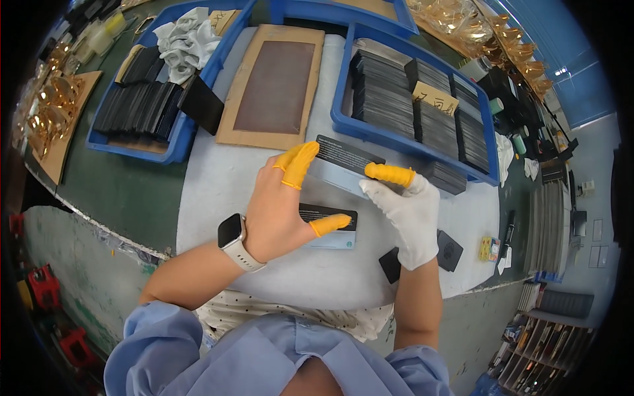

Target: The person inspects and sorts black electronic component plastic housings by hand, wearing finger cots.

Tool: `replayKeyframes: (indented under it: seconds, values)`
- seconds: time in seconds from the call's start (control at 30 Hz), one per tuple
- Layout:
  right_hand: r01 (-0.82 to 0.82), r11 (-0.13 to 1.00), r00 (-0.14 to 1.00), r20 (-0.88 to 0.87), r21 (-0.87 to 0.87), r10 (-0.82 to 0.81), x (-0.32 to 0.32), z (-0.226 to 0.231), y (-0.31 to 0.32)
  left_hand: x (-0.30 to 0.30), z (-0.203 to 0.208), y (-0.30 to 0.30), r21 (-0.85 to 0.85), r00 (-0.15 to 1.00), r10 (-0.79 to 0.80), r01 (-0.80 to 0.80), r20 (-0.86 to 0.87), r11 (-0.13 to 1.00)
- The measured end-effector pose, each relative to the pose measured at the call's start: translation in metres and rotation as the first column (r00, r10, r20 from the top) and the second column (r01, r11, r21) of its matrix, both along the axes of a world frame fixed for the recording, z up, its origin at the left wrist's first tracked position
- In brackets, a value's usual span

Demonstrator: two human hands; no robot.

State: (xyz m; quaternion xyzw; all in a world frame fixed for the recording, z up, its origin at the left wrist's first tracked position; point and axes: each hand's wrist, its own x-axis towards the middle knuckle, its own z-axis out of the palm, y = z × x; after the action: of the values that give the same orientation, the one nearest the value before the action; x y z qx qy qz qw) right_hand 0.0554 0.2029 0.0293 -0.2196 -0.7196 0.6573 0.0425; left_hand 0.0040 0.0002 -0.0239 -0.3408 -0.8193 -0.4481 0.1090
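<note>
My right hand (411,214), in a white glove with a yellow finger cot, pinches the right end of a black and light-blue printed card (342,164), held tilted over the padded table. My left hand (272,214) is bare apart from yellow finger cots. Its fingertips touch the card's upper left corner, while its thumb is spread well away from them. Beneath that thumb a second black and light-blue card (340,241) lies on the white cloth (284,280), partly covered by the hand.
Upright black cards fill a blue bin (340,109) at the back right and another blue bin (173,148) at the left. A brown pad on cardboard (226,125) lies between them. Dark pieces (450,252) lie beside my right wrist. Gold-coloured items (63,112) stand far left.
</note>
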Motion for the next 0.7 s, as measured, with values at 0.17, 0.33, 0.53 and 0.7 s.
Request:
replayKeyframes:
  seconds: [0.17, 0.33, 0.53, 0.7]
  values:
    - [-0.016, 0.988, 0.989, -0.149, -0.152, -0.007, 0.010, -0.005, -0.023, 0.003, -0.002, 0.003, 0.071, 0.997, 0.048, -0.043, -0.065, 0.997]
    - [-0.074, 0.986, 0.987, -0.155, -0.152, 0.050, 0.008, -0.006, -0.033, 0.000, -0.003, 0.002, 0.097, 0.975, 0.091, -0.072, -0.204, 0.993]
    - [0.033, 0.995, 0.993, -0.111, -0.097, -0.043, 0.005, 0.003, -0.031, 0.002, 0.002, 0.001, 0.124, 0.994, -0.053, 0.065, -0.099, 0.990]
    - [0.263, 0.957, 0.936, -0.207, -0.126, -0.284, 0.001, 0.009, 0.001, 0.005, 0.005, -0.002, 0.147, 0.990, -0.122, 0.131, -0.067, 0.981]
